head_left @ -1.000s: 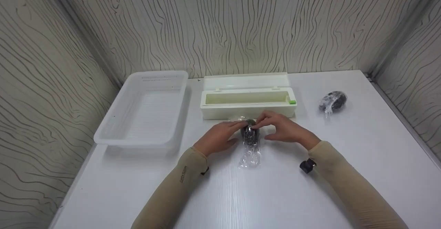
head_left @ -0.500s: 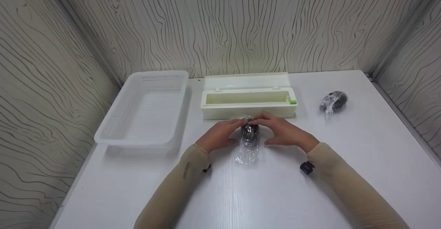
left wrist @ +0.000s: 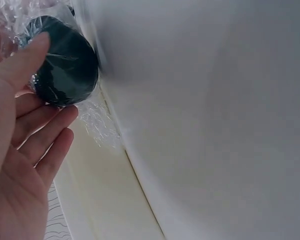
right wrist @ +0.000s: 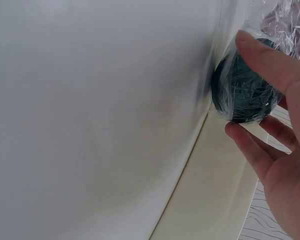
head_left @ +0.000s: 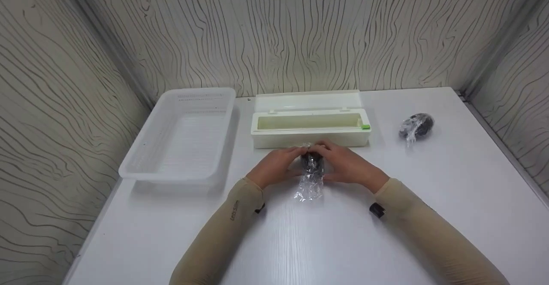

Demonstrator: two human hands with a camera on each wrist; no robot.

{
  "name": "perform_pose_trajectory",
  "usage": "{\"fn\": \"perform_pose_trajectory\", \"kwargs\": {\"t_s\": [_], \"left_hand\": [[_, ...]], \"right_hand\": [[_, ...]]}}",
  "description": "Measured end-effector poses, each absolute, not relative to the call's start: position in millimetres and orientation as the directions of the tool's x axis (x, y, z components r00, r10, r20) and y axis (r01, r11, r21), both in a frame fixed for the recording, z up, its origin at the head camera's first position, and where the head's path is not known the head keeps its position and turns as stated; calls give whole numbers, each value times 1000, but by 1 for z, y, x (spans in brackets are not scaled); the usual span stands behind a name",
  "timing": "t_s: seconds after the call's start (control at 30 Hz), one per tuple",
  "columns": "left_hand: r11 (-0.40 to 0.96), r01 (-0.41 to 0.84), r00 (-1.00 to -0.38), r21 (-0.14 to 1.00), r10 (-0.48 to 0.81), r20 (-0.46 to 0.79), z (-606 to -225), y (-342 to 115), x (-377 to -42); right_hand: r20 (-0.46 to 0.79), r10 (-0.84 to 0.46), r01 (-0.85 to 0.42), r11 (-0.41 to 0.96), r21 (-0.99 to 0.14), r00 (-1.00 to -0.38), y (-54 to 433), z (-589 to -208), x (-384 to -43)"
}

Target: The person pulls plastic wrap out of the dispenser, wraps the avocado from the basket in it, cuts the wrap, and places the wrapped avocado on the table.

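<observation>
A dark, rounded object wrapped in clear cling film point(head_left: 312, 165) lies on the table in the head view, its kind hidden by the wrap. My left hand point(head_left: 274, 166) grips it from the left; in the left wrist view the thumb lies across the dark object point(left wrist: 70, 67) and the fingers curl beneath. From the right, my right hand point(head_left: 349, 167) holds the same object, thumb and fingers around it in the right wrist view. A loose tail of film point(head_left: 309, 188) spreads toward the near side. Just behind the hands stands a long white box point(head_left: 311, 140), its lid raised.
A green slider point(head_left: 365, 127) sits at the right end of the box's front rim. To the left is a white plastic basket point(head_left: 171, 177). A second dark film-wrapped object point(head_left: 417, 127) rests at the right rear. Patterned walls point(head_left: 300, 31) close off the back and sides.
The right hand has moved in to the left, and its fingers and thumb now close around the wrapped object. The loose film tail has drawn up shorter. The left hand has shifted slightly.
</observation>
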State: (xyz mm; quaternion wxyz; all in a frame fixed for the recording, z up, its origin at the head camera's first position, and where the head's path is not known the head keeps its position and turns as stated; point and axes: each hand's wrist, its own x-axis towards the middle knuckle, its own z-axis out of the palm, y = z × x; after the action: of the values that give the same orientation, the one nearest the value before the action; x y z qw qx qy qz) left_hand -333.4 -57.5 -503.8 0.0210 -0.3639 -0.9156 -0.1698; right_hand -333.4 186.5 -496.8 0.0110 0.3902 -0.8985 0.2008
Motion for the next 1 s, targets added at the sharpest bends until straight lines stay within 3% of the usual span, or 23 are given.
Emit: {"fn": "perform_pose_trajectory", "kwargs": {"t_s": [0.37, 0.6, 1.0], "left_hand": [[663, 683, -724, 307, 670, 163, -504, -55, -335], [669, 667, -733, 329, 668, 127, -504, -56, -332], [728, 630, -774, 271, 617, 143, -500, -47, -327]], "right_hand": [[138, -656, -654, 663, -366, -742, 187, -494, -330], [133, -665, -653, 641, -404, -735, 186, -494, -331], [122, -672, -643, 618, -453, -731, 188, -493, -332]]}}
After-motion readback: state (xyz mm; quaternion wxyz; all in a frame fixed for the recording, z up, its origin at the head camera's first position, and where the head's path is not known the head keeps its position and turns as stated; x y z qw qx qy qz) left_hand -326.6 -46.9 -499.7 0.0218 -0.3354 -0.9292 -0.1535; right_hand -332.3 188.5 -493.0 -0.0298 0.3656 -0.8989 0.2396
